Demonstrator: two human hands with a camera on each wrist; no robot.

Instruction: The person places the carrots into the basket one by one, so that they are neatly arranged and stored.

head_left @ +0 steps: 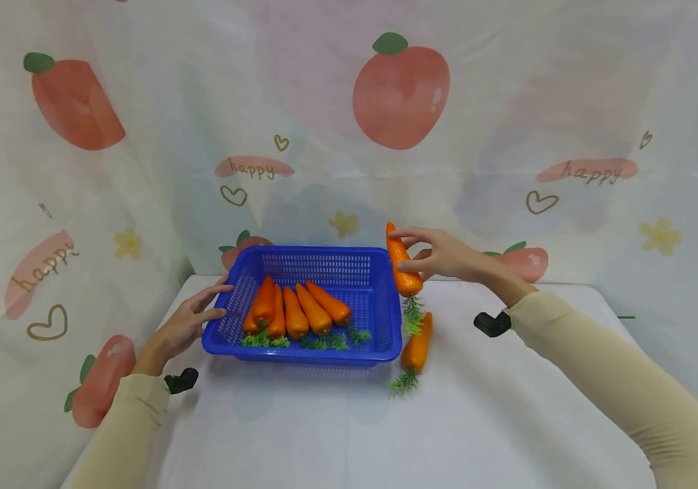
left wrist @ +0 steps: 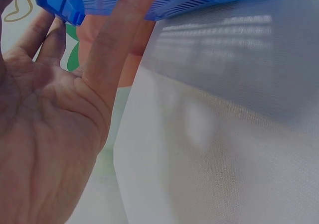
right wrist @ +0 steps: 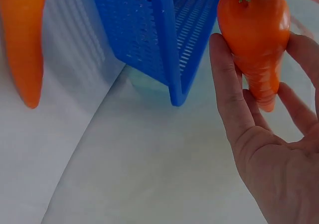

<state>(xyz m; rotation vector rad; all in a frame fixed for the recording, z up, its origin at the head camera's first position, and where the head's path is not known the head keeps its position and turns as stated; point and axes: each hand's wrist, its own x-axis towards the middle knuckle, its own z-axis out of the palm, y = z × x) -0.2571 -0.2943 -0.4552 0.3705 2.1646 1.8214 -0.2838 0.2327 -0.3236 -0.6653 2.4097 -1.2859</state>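
Observation:
My left hand [head_left: 185, 327] touches the left rim of a blue plastic basket [head_left: 300, 352], thumb and fingers stretched out. In the left wrist view, the straight thumb [left wrist: 107, 50] reaches up across the basket wall [left wrist: 199, 0]. Several orange toy carrots [head_left: 295, 314] with green tops lie side by side inside, mostly toward the left and middle. Beside the basket's right rim, my right hand [head_left: 443, 254] grips another carrot [right wrist: 255, 30] between thumb and fingers. Its pointed end is up and its leafy end hangs down in the head view.
One more carrot [head_left: 417, 348] lies on the white tabletop [head_left: 336, 428], just right of the basket, its leaves toward me. A fruit-printed cloth [head_left: 318, 81] hangs behind the table and along its left side. Dark wrist straps [head_left: 492, 324] show on both sleeves.

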